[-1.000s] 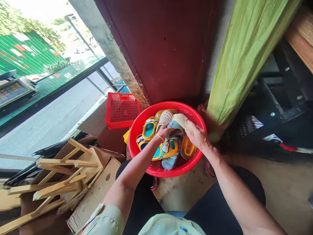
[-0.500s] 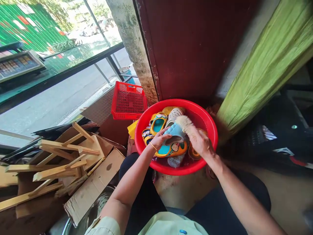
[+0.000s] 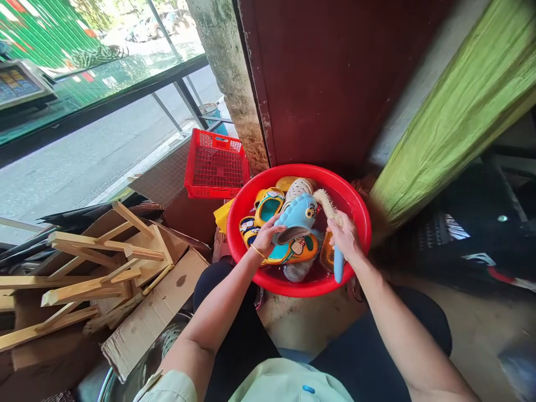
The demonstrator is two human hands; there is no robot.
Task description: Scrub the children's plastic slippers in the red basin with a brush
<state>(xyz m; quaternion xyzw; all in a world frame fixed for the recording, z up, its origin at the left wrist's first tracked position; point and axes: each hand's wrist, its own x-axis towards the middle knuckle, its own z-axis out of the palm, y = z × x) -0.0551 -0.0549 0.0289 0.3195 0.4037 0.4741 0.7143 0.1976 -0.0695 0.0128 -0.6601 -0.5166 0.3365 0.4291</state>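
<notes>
My left hand [image 3: 266, 234] is closed on a light blue clog [image 3: 296, 218] with a round charm, holding it over a red basin [image 3: 363, 218]. My right hand [image 3: 344, 239] grips a scrub brush [image 3: 338, 264] by its blue handle, with the pale bristles [image 3: 326, 202] beside the clog's right side. Under and around the clog lie a white clog [image 3: 300, 187], a yellow clog with a teal inside [image 3: 268, 205], another yellow clog [image 3: 307, 246] and a dark blue and yellow one [image 3: 248, 229]. Water shows in the basin.
A red plastic crate [image 3: 218, 167] stands behind the basin to the left. Wooden stool legs [image 3: 92, 268] and a cardboard sheet [image 3: 159, 307] lie at left. A maroon panel [image 3: 335, 84] rises behind, and a green curtain [image 3: 452, 117] hangs at right.
The brush has swung off the clog's top to its right side, and its blue handle now shows. The clog has turned so its charm is visible. The camera view has shifted slightly.
</notes>
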